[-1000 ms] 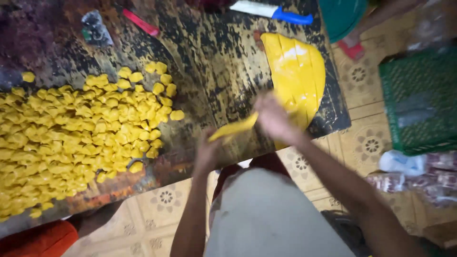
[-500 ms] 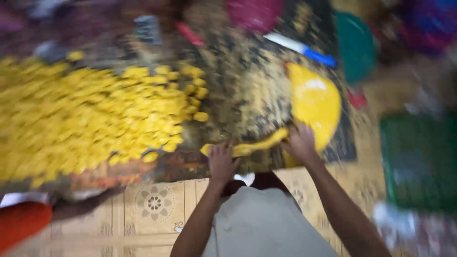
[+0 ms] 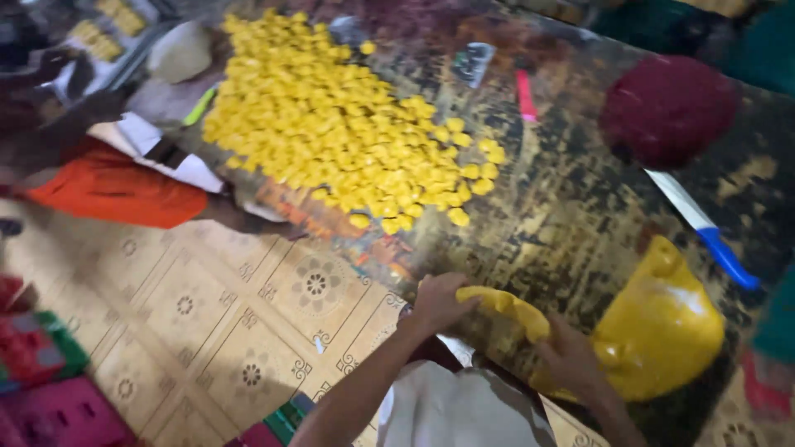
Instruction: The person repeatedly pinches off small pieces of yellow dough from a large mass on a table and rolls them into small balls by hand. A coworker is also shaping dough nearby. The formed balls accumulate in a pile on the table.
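My left hand [image 3: 436,302] and my right hand [image 3: 570,358] both grip a yellow rope of dough [image 3: 507,307] at the near edge of the dark, worn table [image 3: 580,190]. The rope runs from a big smooth lump of yellow dough [image 3: 662,327] just right of my right hand. A wide heap of several small yellow dough pieces [image 3: 348,124] covers the table's far left part, well apart from my hands.
A knife with a white blade and blue handle [image 3: 702,228] lies right of the lump. A dark red round thing [image 3: 667,108] sits behind it, with a pink stick [image 3: 527,95] nearby. Another person in orange cloth [image 3: 112,186] sits at the left. Patterned floor [image 3: 215,323] lies below.
The view has swung and tilted, so the heap now sits upper left. My hands stay on the dough rope at the table edge, now closer to the lump.
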